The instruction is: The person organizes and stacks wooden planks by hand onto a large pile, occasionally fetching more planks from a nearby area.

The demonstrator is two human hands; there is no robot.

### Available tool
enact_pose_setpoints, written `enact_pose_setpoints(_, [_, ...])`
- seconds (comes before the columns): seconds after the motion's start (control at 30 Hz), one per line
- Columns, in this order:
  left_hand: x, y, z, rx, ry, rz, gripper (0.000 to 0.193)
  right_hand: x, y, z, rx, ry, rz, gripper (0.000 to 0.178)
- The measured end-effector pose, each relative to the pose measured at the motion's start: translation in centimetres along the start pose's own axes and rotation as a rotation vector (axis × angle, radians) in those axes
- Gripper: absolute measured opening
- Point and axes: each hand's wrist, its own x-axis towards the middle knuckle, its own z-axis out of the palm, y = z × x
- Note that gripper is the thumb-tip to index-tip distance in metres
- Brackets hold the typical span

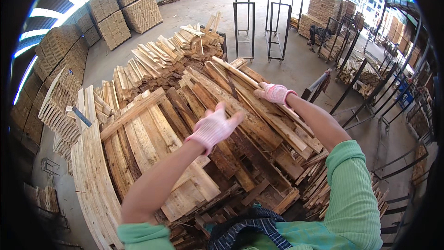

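In a pinkish-white knit glove, my left hand (215,127) hovers over the middle of a heap of rough boards. Its fingers are spread and nothing is in them. Farther right, my right hand (275,93), gloved the same way, is closed around a long narrow plank (238,72) on the heap's right side. Below my left hand lie brown, bark-edged boards (222,153). Paler boards (148,129) lie side by side to the left, with a single plank (134,113) across their far ends.
Many short wood pieces (157,55) are heaped beyond the boards. Black metal frames (244,28) stand on the floor ahead, more along the right. Tall lumber stacks (108,16) rise at the far left. Another person (318,33) bends beside a wood stack at the far right.
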Motion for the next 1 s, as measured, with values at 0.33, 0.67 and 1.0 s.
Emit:
enact_pose_setpoints(0.33, [6.7, 6.6, 4.1, 0.126, 0.186, -0.128, 0.108, 4.9, 8.5, 0.0, -0.084, 0.234, 0.003, 0.058])
enact_pose_setpoints(0.67, [6.6, -0.3, 4.2, -0.136, 0.285, -0.281, 0.133, -1.1, 2.6, -0.9, -0.184, 0.272, -0.269, 0.046])
enact_pose_setpoints(1.0, [6.9, -1.2, 2.1, -0.526, 0.215, -0.27, 0.136, 3.1, 1.2, 0.8, -0.235, 0.247, -0.173, 0.035])
